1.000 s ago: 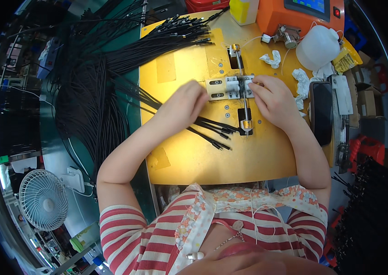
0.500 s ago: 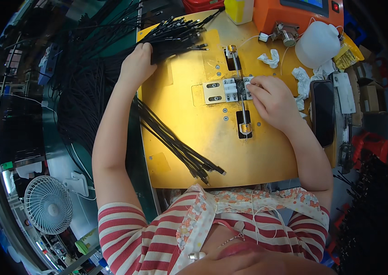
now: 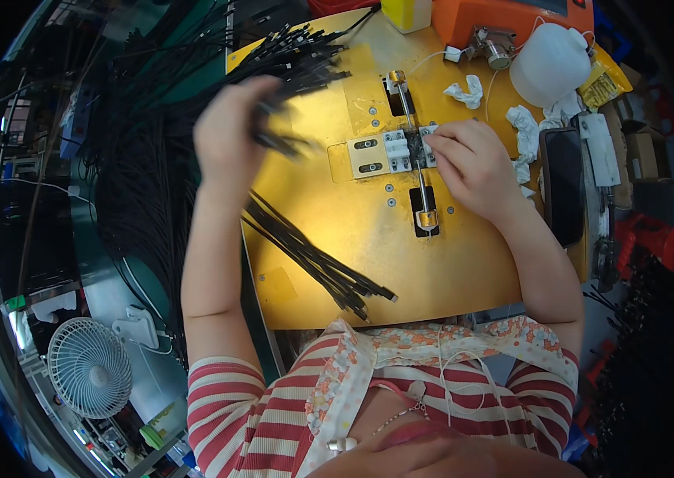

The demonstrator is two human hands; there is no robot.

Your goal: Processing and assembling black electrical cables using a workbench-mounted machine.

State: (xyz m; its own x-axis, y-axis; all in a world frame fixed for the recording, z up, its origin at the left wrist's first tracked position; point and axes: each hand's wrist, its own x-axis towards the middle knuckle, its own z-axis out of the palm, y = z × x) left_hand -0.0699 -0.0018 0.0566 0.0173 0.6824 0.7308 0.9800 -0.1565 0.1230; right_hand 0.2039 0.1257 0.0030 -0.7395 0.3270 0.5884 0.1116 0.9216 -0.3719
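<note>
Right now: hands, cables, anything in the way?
Left hand blurred, gripping black cables. Right hand at metal fixture. Second cable bundle on gold plate. Crumpled tissue nearby, not blocking fixture.

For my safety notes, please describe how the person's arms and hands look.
The short sleeves have red and cream stripes; the forearms are bare. The left hand and right hand wear no gloves; no watch or bracelet shows.

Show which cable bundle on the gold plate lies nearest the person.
The small bundle, reaching nearly to the front edge; the big bundle lies at the far left corner.
</note>
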